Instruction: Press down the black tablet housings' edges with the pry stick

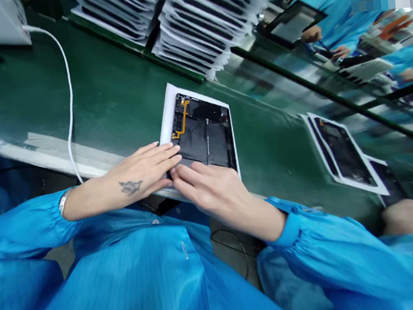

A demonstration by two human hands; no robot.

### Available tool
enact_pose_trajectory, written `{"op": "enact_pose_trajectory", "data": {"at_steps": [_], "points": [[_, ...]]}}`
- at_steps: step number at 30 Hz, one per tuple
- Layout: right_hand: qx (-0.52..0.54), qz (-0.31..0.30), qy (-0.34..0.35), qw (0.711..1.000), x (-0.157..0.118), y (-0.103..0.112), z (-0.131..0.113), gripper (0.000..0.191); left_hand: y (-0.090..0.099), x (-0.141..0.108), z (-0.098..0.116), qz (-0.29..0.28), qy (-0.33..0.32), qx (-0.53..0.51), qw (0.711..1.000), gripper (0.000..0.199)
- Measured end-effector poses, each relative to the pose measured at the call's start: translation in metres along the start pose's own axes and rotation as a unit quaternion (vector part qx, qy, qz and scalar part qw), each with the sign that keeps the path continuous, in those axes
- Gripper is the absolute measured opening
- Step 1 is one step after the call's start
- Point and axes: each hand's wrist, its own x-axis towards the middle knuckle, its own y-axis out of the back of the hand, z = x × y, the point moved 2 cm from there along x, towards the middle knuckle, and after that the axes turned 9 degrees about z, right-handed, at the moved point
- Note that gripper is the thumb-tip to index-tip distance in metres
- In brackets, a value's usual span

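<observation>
The green table (114, 95) bears everything; stacked trays (203, 30) stand beyond the open device (222, 144). A white sheet (167, 111) lies beneath it, probably guarding its face. At its near edge, the left hand (145, 172) rests flat, fingers extended, seemingly steadying it; the right hand (214, 188) curls, its grip unclear. An orange ribbon (185, 116) runs inside.

open black device housing (197, 131), orange ribbon strip inside, face up on white sheet (167, 115), near edge covered
</observation>
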Motion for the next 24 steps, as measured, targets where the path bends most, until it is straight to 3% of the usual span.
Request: {"op": "enact_pose_trajectory", "data": {"at_steps": [3, 5, 7, 9, 11, 12, 15, 19, 24], "points": [[0.055, 0.033, -0.072, 0.995, -0.016, -0.005, 0.007, 0.03, 0.005, -0.007, 0.002, 0.009, 0.008, 0.053, 0.999, 0.055], [0.054, 0.102, -0.152, 0.982, -0.028, -0.004, 0.007, 0.032, 0.01, -0.015, 0.003, 0.027, 0.029, 0.084, 0.996, 0.055], [0.063, 0.205, -0.248, 0.945, -0.039, 0.0, 0.004, 0.041, 0.015, -0.022, 0.004, 0.054, 0.044, 0.097, 0.993, 0.05], [0.119, 0.301, -0.335, 0.885, -0.046, 0.005, -0.001, 0.039, 0.02, -0.026, 0.005, 0.083, 0.045, 0.096, 0.991, 0.043], [0.181, 0.348, -0.382, 0.837, -0.048, 0.007, -0.007, 0.03, 0.022, -0.025, 0.008, 0.104, 0.03, 0.09, 0.99, 0.036], [0.201, 0.348, -0.387, 0.83, -0.049, 0.006, -0.01, 0.034, 0.022, -0.024, 0.01, 0.108, 0.02, 0.086, 0.99, 0.034], [0.243, 0.334, -0.353, 0.839, -0.049, 0.001, -0.019, 0.049, 0.021, -0.016, 0.017, 0.106, -0.012, 0.077, 0.991, 0.033], [0.244, 0.33, -0.284, 0.867, -0.052, -0.014, -0.032, 0.022, 0.015, -0.01, 0.021, 0.101, -0.046, 0.068, 0.992, 0.034], [0.169, 0.318, -0.24, 0.901, -0.052, -0.028, -0.042, 0.035, 0.01, -0.011, 0.02, 0.106, -0.054, 0.067, 0.991, 0.033]]}}
